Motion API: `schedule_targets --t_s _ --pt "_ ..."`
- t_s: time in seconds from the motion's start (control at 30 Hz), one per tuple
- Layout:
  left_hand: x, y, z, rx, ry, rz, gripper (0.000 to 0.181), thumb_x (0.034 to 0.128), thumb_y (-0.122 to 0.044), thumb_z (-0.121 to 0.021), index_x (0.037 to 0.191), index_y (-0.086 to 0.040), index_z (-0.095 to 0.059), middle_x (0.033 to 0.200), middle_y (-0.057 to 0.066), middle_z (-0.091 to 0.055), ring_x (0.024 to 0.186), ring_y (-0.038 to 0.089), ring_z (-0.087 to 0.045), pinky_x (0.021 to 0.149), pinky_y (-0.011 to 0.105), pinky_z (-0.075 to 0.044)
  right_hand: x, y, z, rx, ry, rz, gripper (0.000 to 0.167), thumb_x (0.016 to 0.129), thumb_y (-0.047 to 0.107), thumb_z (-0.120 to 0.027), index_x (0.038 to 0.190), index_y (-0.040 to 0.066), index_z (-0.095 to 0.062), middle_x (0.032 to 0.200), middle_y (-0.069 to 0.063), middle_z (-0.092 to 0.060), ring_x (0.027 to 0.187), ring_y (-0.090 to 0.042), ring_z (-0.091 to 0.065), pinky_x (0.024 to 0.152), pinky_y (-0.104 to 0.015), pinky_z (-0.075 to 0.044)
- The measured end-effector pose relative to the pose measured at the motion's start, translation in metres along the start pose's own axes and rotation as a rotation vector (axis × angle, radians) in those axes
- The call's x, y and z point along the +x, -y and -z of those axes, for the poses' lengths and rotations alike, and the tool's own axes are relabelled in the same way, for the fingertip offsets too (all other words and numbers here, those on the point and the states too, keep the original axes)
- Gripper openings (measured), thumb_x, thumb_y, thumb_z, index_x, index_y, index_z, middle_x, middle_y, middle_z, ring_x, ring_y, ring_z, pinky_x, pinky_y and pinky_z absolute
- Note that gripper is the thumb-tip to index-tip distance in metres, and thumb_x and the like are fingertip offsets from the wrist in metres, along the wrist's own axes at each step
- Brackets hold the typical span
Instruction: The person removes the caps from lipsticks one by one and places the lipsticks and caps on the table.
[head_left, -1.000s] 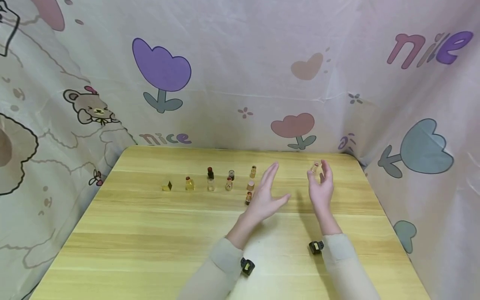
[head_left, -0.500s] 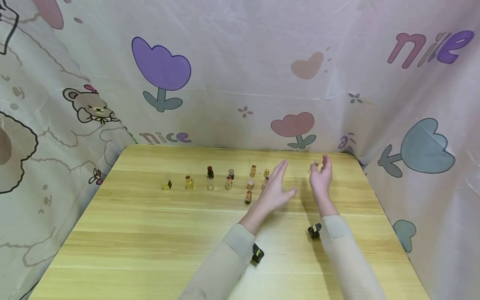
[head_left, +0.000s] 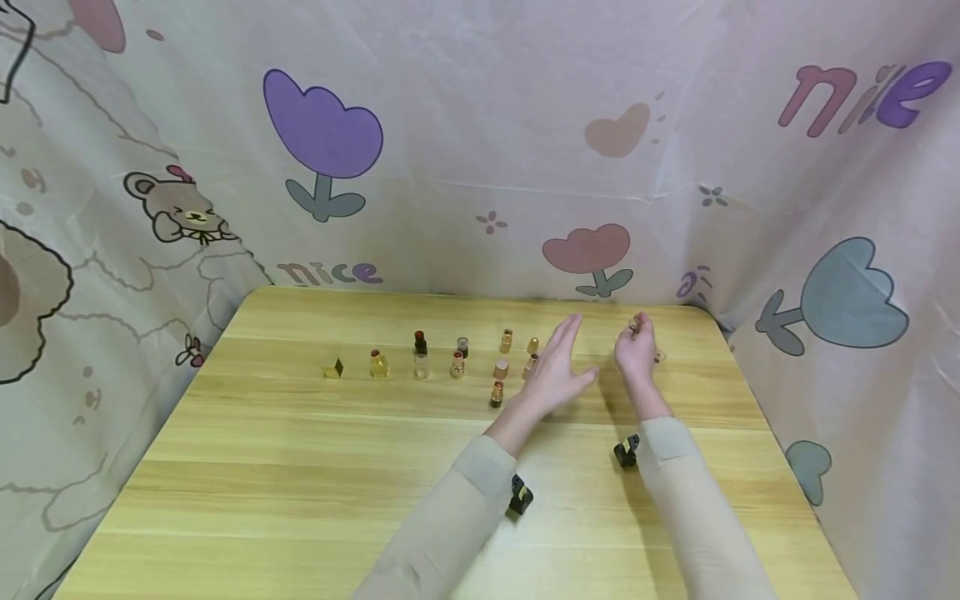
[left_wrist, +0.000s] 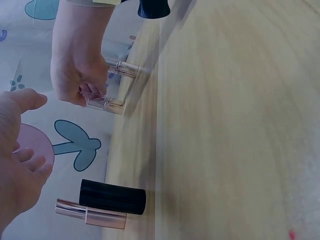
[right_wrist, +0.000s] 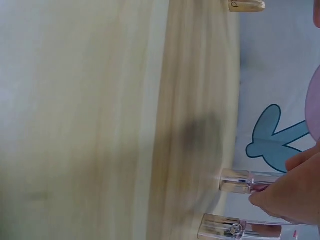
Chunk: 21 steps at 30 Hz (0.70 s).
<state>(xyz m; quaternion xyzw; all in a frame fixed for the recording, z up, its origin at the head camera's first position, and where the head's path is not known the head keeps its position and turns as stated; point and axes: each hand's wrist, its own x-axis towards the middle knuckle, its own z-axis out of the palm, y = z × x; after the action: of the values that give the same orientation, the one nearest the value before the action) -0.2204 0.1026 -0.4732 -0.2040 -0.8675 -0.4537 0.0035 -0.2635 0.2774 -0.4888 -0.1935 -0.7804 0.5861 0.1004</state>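
My right hand (head_left: 636,352) is at the far right of the table, its fingers curled around the upper part of a clear-capped lipstick (right_wrist: 240,181). In the left wrist view this lipstick (left_wrist: 106,103) looks upright, with its base at or close to the tabletop. A second clear lipstick (right_wrist: 235,229) stands beside it, seen in the head view just right of the hand (head_left: 660,357). My left hand (head_left: 555,375) hovers over the table, fingers extended, thumb apart, holding nothing. Near it stand a black tube (left_wrist: 112,197) and a rose-gold lipstick (left_wrist: 105,218).
Left of my left hand, several small cosmetics stand in loose rows: a gold tube (head_left: 507,341), a pink-topped piece (head_left: 501,368), a dark-based lipstick (head_left: 497,394), a black lipstick (head_left: 421,342) and a yellow bottle (head_left: 378,364). A small gold open case (head_left: 333,369) lies farthest left. A printed curtain (head_left: 465,150) hangs behind.
My left hand has moved right and slightly forward, uncovering small tubes behind it. The right hand has shifted slightly, its fingers curling more around the lipstick; a second one now shows at its right.
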Motion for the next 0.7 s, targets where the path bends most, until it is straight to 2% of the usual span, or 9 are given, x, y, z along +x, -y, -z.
schedule_targets --t_s 0.1,0.3,0.53,0.7 --pt "0.004 0.000 -0.001 0.002 0.004 0.014 0.101 0.0901 -0.020 -0.081 0.168 -0.021 -0.015 0.173 -0.004 -0.016 0.153 0.026 -0.033 0.120 0.045 -0.038 0.003 -0.002 -0.002 0.011 -0.019 -0.004 0.057 0.109 0.004 -0.033 0.164 0.003 -0.017 0.168 -0.016 -0.028 0.156 -0.030 -0.025 0.128 -0.038 -0.025" --pt "0.016 -0.002 -0.002 0.045 0.015 0.041 0.101 0.0903 -0.021 -0.080 0.168 -0.019 -0.016 0.173 -0.001 -0.018 0.153 0.025 -0.034 0.119 0.043 -0.040 0.007 -0.004 -0.008 0.072 -0.077 0.021 0.045 0.110 0.005 -0.038 0.154 -0.002 -0.036 0.154 -0.019 -0.048 0.142 -0.031 -0.045 0.120 -0.038 -0.040" --pt "0.032 -0.004 -0.003 0.090 0.038 0.082 0.100 0.0907 -0.021 -0.080 0.168 -0.018 -0.016 0.173 0.002 -0.018 0.154 0.024 -0.030 0.120 0.042 -0.039 0.000 0.001 -0.010 0.095 -0.047 0.008 0.046 0.111 0.009 -0.041 0.155 0.001 -0.036 0.153 -0.014 -0.050 0.139 -0.028 -0.047 0.117 -0.035 -0.043" --pt "0.043 -0.004 -0.004 0.126 0.040 0.115 0.100 0.0903 -0.018 -0.080 0.167 -0.018 -0.016 0.173 0.003 -0.021 0.153 0.025 -0.034 0.116 0.041 -0.045 -0.009 0.009 -0.012 0.144 -0.025 0.004 0.046 0.111 0.012 -0.045 0.155 0.002 -0.038 0.152 -0.013 -0.052 0.139 -0.025 -0.047 0.118 -0.033 -0.041"
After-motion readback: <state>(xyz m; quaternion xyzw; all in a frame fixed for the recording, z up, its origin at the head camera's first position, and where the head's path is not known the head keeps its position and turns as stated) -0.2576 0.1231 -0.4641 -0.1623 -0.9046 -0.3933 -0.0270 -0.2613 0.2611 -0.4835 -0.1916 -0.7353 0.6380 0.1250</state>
